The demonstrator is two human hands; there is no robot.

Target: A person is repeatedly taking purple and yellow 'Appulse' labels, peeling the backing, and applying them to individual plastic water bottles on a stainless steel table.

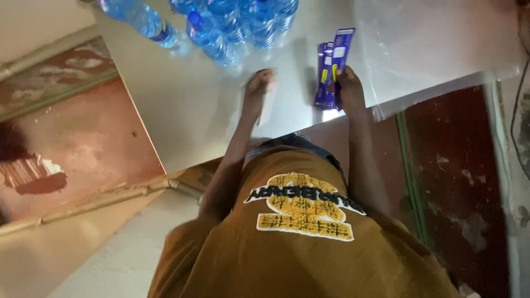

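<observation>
Right hand (pixel 349 88) has its grip clenched around a small bundle of purple packets (pixel 331 69), long narrow sachets with white and yellow patches on them. The packets stand nearly upright from the fingers, their top ends pointing away from the person, and their lower ends are hidden in the hand. They hover just above the near edge of the worktop (pixel 182 99), a pale grey, smooth sheet that runs at a slant across the view.

Left hand (pixel 257 91) lies on the same worktop, a little to the left of the packets and apart from them. Its fingers are stretched forward and rest beside a pale, flat strip (pixel 269 102), blurred so that I cannot tell what it is or whether the hand grasps it; the grip looks released.

Further back on the worktop, beyond both hands, stands a cluster of clear plastic water bottles (pixel 232 25) with blue caps and blue labels, some lying over. To the right of the packets a sheet of clear plastic film (pixel 436 49) covers the worktop. Below, the person wears a brown shirt (pixel 298 243) with a yellow and white print.
</observation>
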